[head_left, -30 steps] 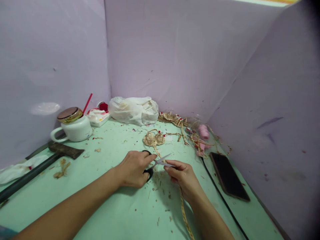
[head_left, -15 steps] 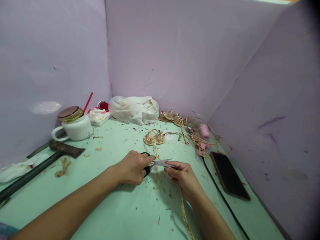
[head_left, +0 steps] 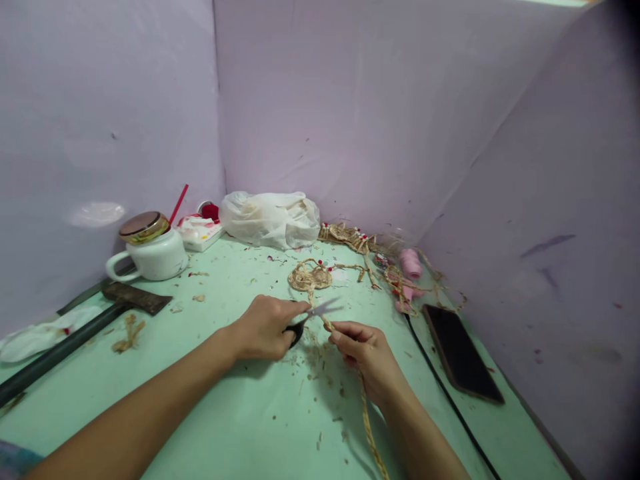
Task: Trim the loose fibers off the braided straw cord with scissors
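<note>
My left hand [head_left: 267, 328] is closed on black-handled scissors [head_left: 320, 309], their blades slightly apart and smeared by motion. The blades lie over or beside a braided straw cord [head_left: 368, 420]; I cannot tell whether they touch it. Between thumb and fingertips, my right hand [head_left: 364, 353] pinches that cord, which hangs on down toward the front edge of the view. The cord's far end joins a coiled straw piece [head_left: 310, 279] with small red beads, lying flat on the green table. Fibre scraps are scattered beneath both hands.
On the left are a white mug [head_left: 157, 259] with a lid on top and a hammer-like tool [head_left: 135, 298]. A white plastic bag [head_left: 270, 219] sits at the back. To the right lie pink thread [head_left: 410, 264], a phone [head_left: 463, 353] and a black cable [head_left: 445, 387].
The scissors have moved up and slightly away along the cord, and their blades now angle upward. My right hand keeps its pinch, nearly still.
</note>
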### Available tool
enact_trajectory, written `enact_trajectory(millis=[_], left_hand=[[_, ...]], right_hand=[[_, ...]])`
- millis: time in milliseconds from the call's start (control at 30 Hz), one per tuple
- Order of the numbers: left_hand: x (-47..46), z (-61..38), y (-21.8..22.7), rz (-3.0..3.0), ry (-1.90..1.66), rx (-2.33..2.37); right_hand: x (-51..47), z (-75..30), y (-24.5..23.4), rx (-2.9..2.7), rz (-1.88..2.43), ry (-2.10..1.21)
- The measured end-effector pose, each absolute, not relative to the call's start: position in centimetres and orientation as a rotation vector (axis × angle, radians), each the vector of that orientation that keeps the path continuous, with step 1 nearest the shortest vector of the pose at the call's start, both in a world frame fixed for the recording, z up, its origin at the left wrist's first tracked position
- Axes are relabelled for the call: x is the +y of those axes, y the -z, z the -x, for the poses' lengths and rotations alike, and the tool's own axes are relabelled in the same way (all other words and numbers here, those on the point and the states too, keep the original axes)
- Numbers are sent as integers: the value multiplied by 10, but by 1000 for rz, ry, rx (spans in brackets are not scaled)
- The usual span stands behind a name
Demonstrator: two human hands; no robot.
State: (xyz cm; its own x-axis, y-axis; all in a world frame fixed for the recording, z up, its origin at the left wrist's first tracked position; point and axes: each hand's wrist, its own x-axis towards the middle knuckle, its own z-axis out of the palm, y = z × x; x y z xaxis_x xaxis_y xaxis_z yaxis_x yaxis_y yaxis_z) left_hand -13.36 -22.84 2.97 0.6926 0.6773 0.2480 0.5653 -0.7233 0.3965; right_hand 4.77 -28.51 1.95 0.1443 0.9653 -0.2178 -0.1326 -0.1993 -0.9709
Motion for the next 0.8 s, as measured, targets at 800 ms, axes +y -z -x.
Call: enact_trajectory(millis=[800], left_hand=[[-216,89,-29,-1076,-1110,970]], right_hand=[[-284,-41,-10,-943,1205,-1520]])
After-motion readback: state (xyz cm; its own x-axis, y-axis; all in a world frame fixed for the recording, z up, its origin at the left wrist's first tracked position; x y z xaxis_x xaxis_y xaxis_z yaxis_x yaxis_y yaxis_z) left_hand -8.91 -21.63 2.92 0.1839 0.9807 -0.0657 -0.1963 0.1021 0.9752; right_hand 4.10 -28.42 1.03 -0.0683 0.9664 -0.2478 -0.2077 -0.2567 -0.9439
